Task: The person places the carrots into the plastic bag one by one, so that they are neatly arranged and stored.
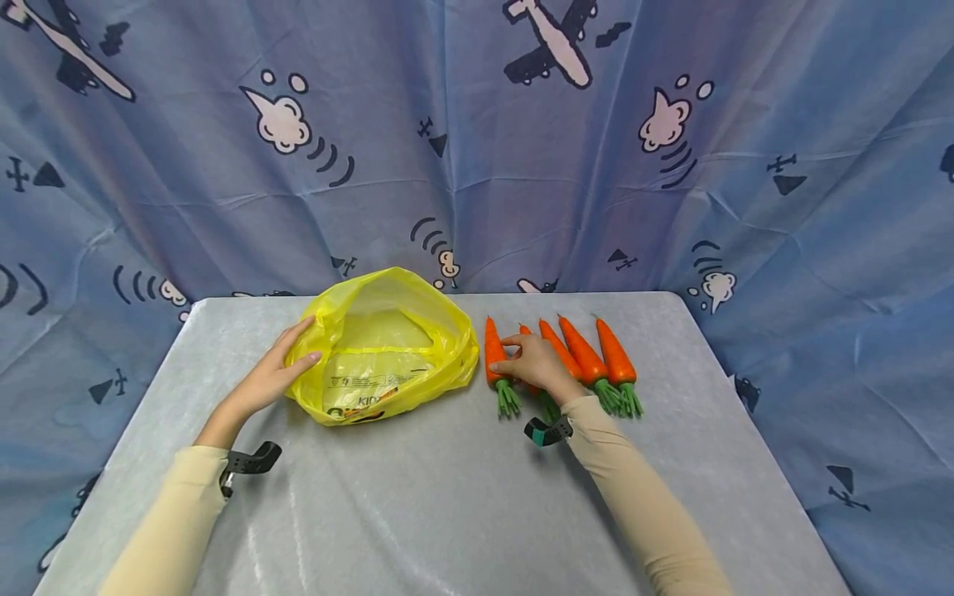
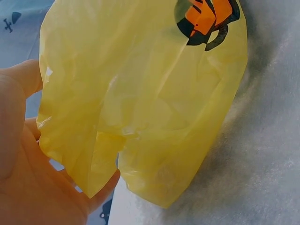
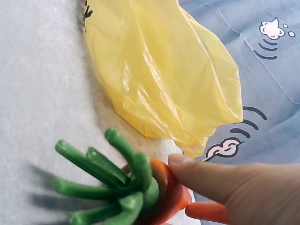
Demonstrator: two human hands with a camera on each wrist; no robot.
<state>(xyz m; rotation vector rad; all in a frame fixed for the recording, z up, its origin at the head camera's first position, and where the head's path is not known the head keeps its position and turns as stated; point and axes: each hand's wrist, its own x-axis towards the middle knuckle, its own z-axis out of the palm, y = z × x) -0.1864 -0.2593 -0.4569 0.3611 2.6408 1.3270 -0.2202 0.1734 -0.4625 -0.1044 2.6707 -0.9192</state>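
Observation:
A yellow plastic bag (image 1: 380,335) lies on the table with its wide mouth towards me and print on its side. My left hand (image 1: 279,372) touches the bag's left side, thumb and fingers spread apart; in the left wrist view the plastic hides parts of the fingers. Several orange carrots with green stalks lie in a row right of the bag. On the leftmost carrot (image 1: 492,348) my right hand (image 1: 540,364) has its thumb and a finger, pinching it. In the right wrist view the thumb meets this carrot's orange top (image 3: 161,187), beside its green stalks (image 3: 112,178).
The other carrots (image 1: 585,352) lie right of and under the right hand, partly covered by it. A pale grey cloth covers the table (image 1: 387,513). Behind the far edge hangs a blue curtain (image 1: 462,132) printed with planes. Each wrist wears a dark camera band (image 1: 547,431).

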